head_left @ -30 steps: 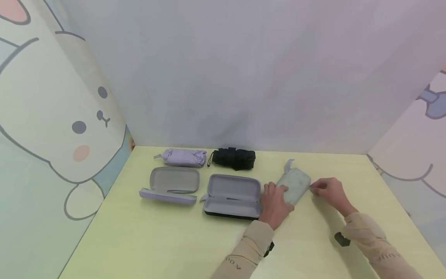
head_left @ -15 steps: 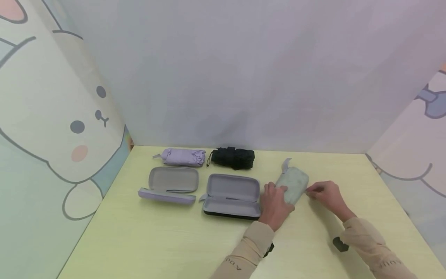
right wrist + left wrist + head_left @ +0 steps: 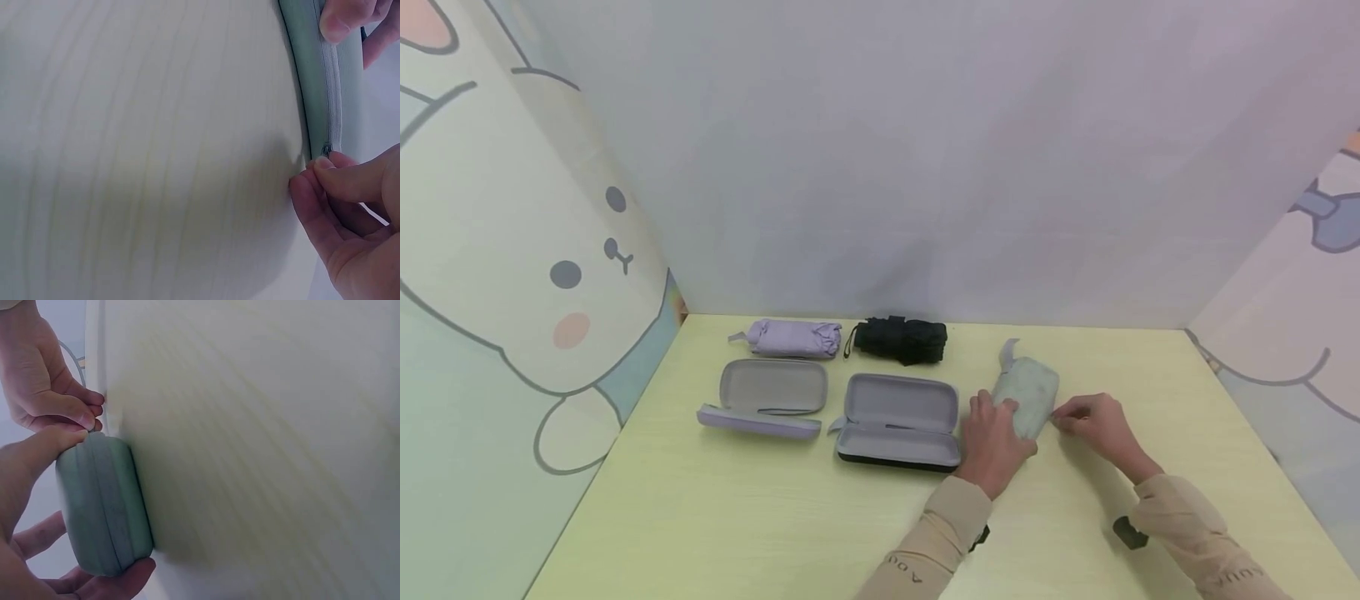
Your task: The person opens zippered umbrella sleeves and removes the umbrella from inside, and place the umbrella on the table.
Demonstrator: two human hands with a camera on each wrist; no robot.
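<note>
A pale green zippered case (image 3: pixel 1028 392), its lid closed over the body, lies on the table at the right with a fabric strap (image 3: pixel 1007 354) at its far corner. My left hand (image 3: pixel 995 442) grips the case across its near end, thumb and fingers on opposite edges in the left wrist view. On the case's right side my right hand (image 3: pixel 1099 423) pinches the zipper pull. The right wrist view shows the zipper slider (image 3: pixel 326 149) just above those fingertips, and the light zipper tape (image 3: pixel 334 94) running along the green side (image 3: pixel 103 500). The pull itself is hidden by the fingers.
Left of the hands a black case (image 3: pixel 898 442) with grey lining lies open. Beside it is an open lilac case (image 3: pixel 760 421). Behind them lie a folded lilac umbrella (image 3: pixel 795 337) and a folded black umbrella (image 3: pixel 901 339). A pale wall (image 3: pixel 925 167) stands behind the table.
My right hand has slid a little nearer and to the left along the case's right edge, still pinching the pull. The case has turned slightly, its far end shifting left. My left hand keeps its grip.
</note>
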